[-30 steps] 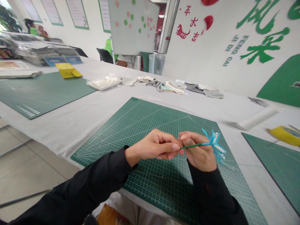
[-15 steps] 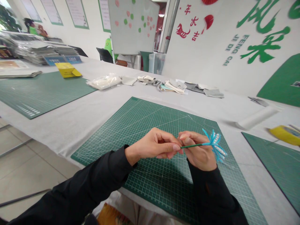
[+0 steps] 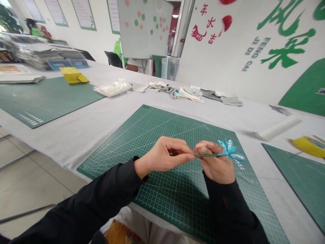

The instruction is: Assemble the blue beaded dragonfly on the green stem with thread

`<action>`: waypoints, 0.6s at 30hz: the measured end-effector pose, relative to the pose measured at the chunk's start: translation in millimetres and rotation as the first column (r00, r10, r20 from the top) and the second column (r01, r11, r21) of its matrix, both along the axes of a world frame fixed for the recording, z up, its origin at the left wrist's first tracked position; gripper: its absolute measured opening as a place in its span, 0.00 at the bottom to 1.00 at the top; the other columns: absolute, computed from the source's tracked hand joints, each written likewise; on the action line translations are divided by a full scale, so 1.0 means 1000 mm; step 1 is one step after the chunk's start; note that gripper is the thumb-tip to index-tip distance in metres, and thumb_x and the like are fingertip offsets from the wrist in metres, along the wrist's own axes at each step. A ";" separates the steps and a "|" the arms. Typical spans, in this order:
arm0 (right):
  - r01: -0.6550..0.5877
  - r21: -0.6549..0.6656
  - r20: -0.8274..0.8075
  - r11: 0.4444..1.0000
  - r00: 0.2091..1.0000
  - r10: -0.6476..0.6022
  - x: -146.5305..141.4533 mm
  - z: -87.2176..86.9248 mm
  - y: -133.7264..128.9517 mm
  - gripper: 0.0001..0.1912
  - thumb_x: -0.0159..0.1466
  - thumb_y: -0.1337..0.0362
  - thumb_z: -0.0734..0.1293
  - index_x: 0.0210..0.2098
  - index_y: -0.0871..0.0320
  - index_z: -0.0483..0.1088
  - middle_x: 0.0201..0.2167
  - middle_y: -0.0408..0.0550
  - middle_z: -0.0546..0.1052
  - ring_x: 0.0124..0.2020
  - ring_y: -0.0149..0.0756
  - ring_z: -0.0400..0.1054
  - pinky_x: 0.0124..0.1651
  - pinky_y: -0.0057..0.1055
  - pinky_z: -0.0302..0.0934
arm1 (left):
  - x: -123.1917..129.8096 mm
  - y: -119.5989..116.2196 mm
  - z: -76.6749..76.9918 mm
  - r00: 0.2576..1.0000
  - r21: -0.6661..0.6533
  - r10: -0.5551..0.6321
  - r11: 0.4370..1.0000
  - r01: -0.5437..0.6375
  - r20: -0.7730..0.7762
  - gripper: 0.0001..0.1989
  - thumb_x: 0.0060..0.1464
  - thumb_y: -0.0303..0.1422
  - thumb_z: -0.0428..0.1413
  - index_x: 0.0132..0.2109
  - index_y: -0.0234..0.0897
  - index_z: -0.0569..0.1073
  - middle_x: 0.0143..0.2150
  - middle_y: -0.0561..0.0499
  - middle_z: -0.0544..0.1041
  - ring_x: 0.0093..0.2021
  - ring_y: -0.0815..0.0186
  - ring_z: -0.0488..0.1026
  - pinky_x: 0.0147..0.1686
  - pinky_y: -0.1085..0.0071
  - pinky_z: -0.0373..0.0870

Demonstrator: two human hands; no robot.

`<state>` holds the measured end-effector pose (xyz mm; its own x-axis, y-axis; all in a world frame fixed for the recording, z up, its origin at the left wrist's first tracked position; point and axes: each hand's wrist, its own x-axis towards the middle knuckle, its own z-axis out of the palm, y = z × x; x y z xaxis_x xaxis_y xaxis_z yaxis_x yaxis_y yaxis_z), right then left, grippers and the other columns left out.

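Turquoise in bloom for the head camera: holding a beaded flower (image 3: pixel 230 151) nearly level above a gridded cutting mat (image 3: pixel 165 125), with the head to the right. Apparently working along the green stem (image 3: pixel 207 155), perhaps rolling or smoothing (exact motion impossible to tell). Calling next, by the look of it, for a steady pinch and small, even turns. Pinching the stem between thumb and fingertips with the left hand (image 3: pixel 166 156), from lower left; curling the right hand (image 3: pixel 217 166) inward behind, whether gripping or merely supporting, cannot tell.
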<state>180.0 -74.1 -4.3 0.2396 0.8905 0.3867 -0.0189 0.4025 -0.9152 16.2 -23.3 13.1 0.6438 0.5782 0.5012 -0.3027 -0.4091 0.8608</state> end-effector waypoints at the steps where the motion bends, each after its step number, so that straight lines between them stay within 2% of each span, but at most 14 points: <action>1: 0.005 0.004 -0.012 1.000 1.000 -0.005 0.000 0.000 0.001 0.05 0.52 0.60 0.73 0.24 0.53 0.77 0.20 0.41 0.73 0.20 0.27 0.62 0.23 0.28 0.55 | 0.000 -0.001 0.001 0.999 0.065 0.037 0.997 -0.037 0.001 0.08 0.52 0.32 0.58 0.31 0.30 0.77 0.24 0.49 0.72 0.23 0.74 0.63 0.22 0.76 0.59; 5: 0.011 0.005 -0.035 1.000 0.999 -0.010 -0.002 0.003 0.001 0.06 0.50 0.59 0.74 0.24 0.53 0.77 0.21 0.42 0.73 0.20 0.27 0.62 0.23 0.28 0.55 | 0.001 -0.003 -0.001 0.984 0.313 0.166 0.933 -0.179 0.068 0.07 0.54 0.28 0.55 0.32 0.29 0.77 0.25 0.48 0.74 0.23 0.73 0.65 0.23 0.76 0.62; 9: 0.035 -0.012 -0.048 0.999 0.998 -0.035 -0.003 0.003 0.000 0.07 0.50 0.58 0.74 0.24 0.55 0.77 0.20 0.43 0.73 0.21 0.29 0.62 0.23 0.28 0.55 | 0.001 -0.004 -0.006 0.954 0.516 0.257 0.803 -0.299 0.153 0.06 0.54 0.25 0.54 0.36 0.30 0.76 0.28 0.47 0.76 0.26 0.72 0.70 0.27 0.76 0.66; 13: 0.037 -0.025 -0.049 0.999 0.998 -0.038 -0.003 0.003 -0.001 0.07 0.50 0.58 0.74 0.24 0.55 0.77 0.19 0.42 0.71 0.20 0.28 0.60 0.21 0.28 0.51 | 0.000 -0.003 -0.011 0.925 0.622 0.310 0.687 -0.377 0.218 0.08 0.53 0.23 0.55 0.41 0.31 0.75 0.32 0.47 0.78 0.30 0.71 0.73 0.29 0.76 0.67; 18: 0.002 -0.013 -0.064 1.000 0.998 -0.003 -0.003 0.003 -0.001 0.07 0.50 0.58 0.74 0.23 0.55 0.76 0.17 0.41 0.69 0.19 0.26 0.58 0.21 0.27 0.49 | 0.000 -0.003 -0.015 0.907 0.665 0.354 0.624 -0.411 0.228 0.10 0.53 0.24 0.55 0.43 0.33 0.73 0.34 0.48 0.79 0.31 0.71 0.75 0.29 0.76 0.68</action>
<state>177.0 -74.7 -1.1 0.2661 0.8945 0.3592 -0.0767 0.3911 -0.9171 16.6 -26.4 -2.2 0.3935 0.2395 0.8876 -0.0260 -0.9622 0.2712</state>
